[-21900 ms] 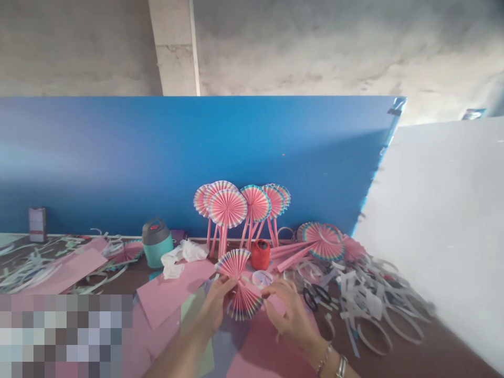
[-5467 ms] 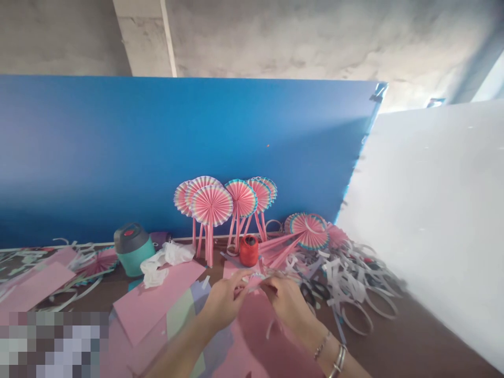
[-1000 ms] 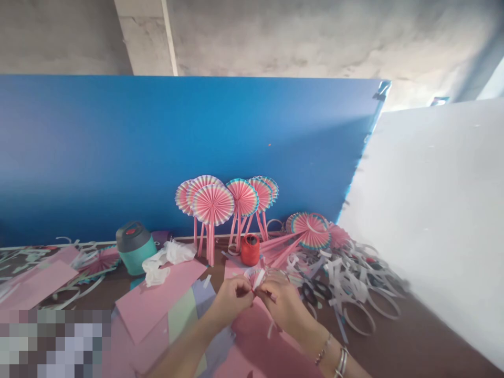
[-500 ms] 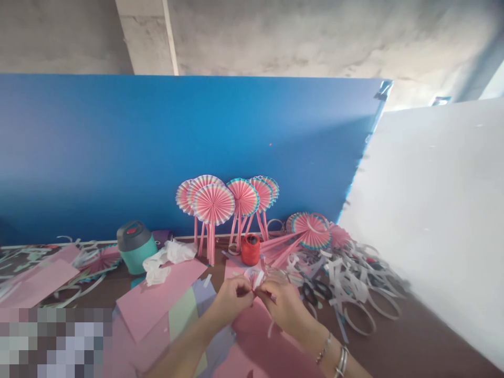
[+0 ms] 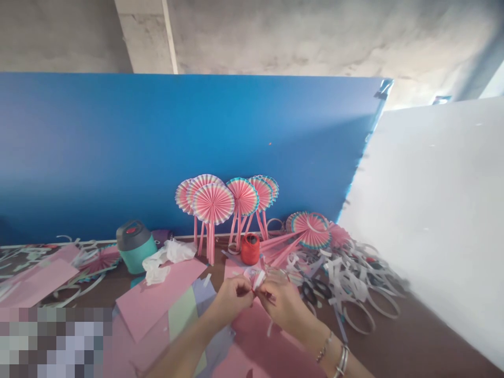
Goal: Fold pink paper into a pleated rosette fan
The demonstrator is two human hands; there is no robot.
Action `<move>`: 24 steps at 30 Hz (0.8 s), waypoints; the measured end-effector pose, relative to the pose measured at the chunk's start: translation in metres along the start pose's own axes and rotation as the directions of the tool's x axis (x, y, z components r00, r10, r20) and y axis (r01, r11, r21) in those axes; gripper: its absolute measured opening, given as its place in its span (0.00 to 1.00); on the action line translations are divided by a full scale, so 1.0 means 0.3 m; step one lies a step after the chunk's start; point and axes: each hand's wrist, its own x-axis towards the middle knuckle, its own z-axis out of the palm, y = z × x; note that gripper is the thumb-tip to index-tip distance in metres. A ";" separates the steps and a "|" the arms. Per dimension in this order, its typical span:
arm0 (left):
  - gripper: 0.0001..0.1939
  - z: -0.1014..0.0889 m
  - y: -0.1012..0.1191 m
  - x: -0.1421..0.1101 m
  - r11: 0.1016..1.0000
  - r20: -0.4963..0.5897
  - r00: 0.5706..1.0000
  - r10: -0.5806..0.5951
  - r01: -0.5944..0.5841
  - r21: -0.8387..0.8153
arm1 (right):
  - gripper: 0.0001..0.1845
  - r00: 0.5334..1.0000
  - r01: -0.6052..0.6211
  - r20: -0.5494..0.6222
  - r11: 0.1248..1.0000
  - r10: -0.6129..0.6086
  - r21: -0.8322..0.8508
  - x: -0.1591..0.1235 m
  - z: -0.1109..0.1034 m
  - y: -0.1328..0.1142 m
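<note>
A small pleated paper fan (image 5: 254, 278), pink with a pale rim, is pinched between my two hands above the pink paper sheets (image 5: 263, 346). My left hand (image 5: 235, 296) grips it from the left, fingertips closed at its lower end. From the right, my right hand (image 5: 279, 298) closes its thumb and fingers at the same spot, and the fingers cover part of the fan. Whether a thread runs between the fingertips is too small to tell. Just beyond the hands stands a spool of red thread (image 5: 250, 250). Black-handled scissors (image 5: 316, 289) lie to the right of my right hand.
Several finished pink paper fans (image 5: 213, 203) lean upright against the blue partition (image 5: 220, 126); more fans (image 5: 311, 229) lie at right. White paper strips (image 5: 354, 289) are heaped on the right. A teal-and-grey jug (image 5: 136, 249) and crumpled white tissue (image 5: 169, 258) stand left. A white panel (image 5: 449, 226) bounds the right.
My hands stay at nearly the same place, with the fingers of my right hand curled slightly more around the small fan. Everything else is unmoved.
</note>
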 end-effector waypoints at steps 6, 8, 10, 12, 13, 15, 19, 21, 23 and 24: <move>0.09 0.012 -0.019 0.011 0.998 -0.047 0.996 -0.069 0.068 -0.014 | 0.08 0.977 0.189 -0.055 0.959 -0.205 -0.213 -0.010 0.028 0.004; 0.10 0.016 -0.020 0.010 0.995 -0.057 0.994 -0.094 0.092 -0.024 | 0.09 0.973 0.201 -0.061 0.948 -0.223 -0.246 -0.011 0.030 0.002; 0.11 0.017 -0.017 0.008 0.993 -0.060 0.991 -0.118 0.116 -0.027 | 0.09 0.973 0.191 -0.076 0.950 -0.216 -0.247 -0.013 0.029 0.001; 0.12 0.016 -0.012 0.006 0.990 -0.060 0.989 -0.138 0.137 -0.030 | 0.09 0.980 0.168 -0.075 0.963 -0.187 -0.209 -0.014 0.024 0.005; 0.12 0.015 -0.009 0.005 0.989 -0.060 0.987 -0.148 0.146 -0.034 | 0.08 0.984 0.155 -0.064 0.972 -0.169 -0.177 -0.014 0.022 0.008; 0.12 0.013 -0.004 0.004 0.987 -0.058 0.985 -0.160 0.158 -0.040 | 0.08 0.989 0.138 -0.031 0.985 -0.142 -0.107 -0.013 0.015 0.015; 0.11 0.014 -0.002 0.002 0.984 -0.059 0.983 -0.175 0.173 -0.030 | 0.09 0.989 0.149 0.002 0.987 -0.149 -0.066 -0.006 0.002 0.020; 0.11 0.018 -0.002 0.001 0.983 -0.063 0.981 -0.181 0.180 -0.020 | 0.10 0.984 0.178 0.017 0.978 -0.177 -0.109 -0.006 0.000 0.015; 0.11 0.022 -0.002 0.000 0.982 -0.069 0.980 -0.187 0.187 -0.005 | 0.11 0.978 0.210 0.022 0.963 -0.209 -0.171 -0.009 0.004 0.010; 0.10 0.023 -0.001 -0.001 0.981 -0.073 0.979 -0.191 0.192 0.005 | 0.11 0.976 0.218 0.023 0.955 -0.218 -0.202 -0.012 0.008 0.008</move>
